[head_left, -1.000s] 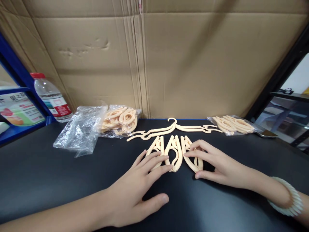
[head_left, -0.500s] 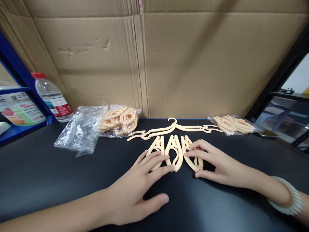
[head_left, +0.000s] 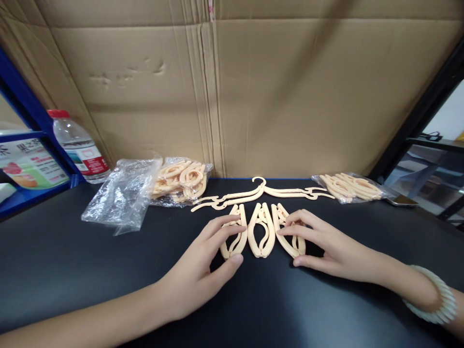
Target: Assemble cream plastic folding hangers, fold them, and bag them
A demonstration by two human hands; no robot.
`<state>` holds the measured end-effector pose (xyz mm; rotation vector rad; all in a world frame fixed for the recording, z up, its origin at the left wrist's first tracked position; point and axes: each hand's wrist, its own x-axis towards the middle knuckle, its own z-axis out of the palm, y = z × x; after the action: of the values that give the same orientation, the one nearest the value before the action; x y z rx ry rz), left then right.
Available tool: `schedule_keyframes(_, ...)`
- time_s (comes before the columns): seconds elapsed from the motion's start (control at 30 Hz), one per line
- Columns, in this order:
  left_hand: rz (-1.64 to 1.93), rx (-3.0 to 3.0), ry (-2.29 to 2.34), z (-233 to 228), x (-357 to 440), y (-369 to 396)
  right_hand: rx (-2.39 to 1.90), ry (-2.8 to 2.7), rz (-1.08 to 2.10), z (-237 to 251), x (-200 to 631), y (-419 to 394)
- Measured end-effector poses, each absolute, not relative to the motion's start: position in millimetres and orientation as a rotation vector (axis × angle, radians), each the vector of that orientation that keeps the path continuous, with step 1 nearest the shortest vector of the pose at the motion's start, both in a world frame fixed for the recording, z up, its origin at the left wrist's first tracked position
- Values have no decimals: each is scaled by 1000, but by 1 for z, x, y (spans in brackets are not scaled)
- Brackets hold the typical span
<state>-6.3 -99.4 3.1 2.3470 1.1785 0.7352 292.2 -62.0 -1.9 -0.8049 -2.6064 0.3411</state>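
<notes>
Three cream plastic folding hangers lie folded in a row on the black tabletop. My left hand rests over the left folded hanger, its fingertips on the upper part and its thumb at the lower end. The middle folded hanger lies untouched between the hands. With fingertips on its inner side and thumb near its bottom end, my right hand grips the right folded hanger, covering part of it. Behind the row lies an unfolded hanger, its hook pointing away from me.
Bagged folded hangers and a crumpled clear plastic bag lie at back left. Another bag of hangers lies at back right, beside a flat dark object. A water bottle stands left. Cardboard walls the back.
My left hand has drawn back leftward off the middle hanger, and its thumb has come up to the left hanger's lower end. My right hand stays in place.
</notes>
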Motion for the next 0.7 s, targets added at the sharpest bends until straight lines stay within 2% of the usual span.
schedule_keyframes(0.33,972,2135,1187,3,-7,-92,-813,-2518,350,-1,291,-60)
schedule_keyframes(0.7,1010,1981,1242,7,-14,-69,-1186,-2199,61,-12,318,-20)
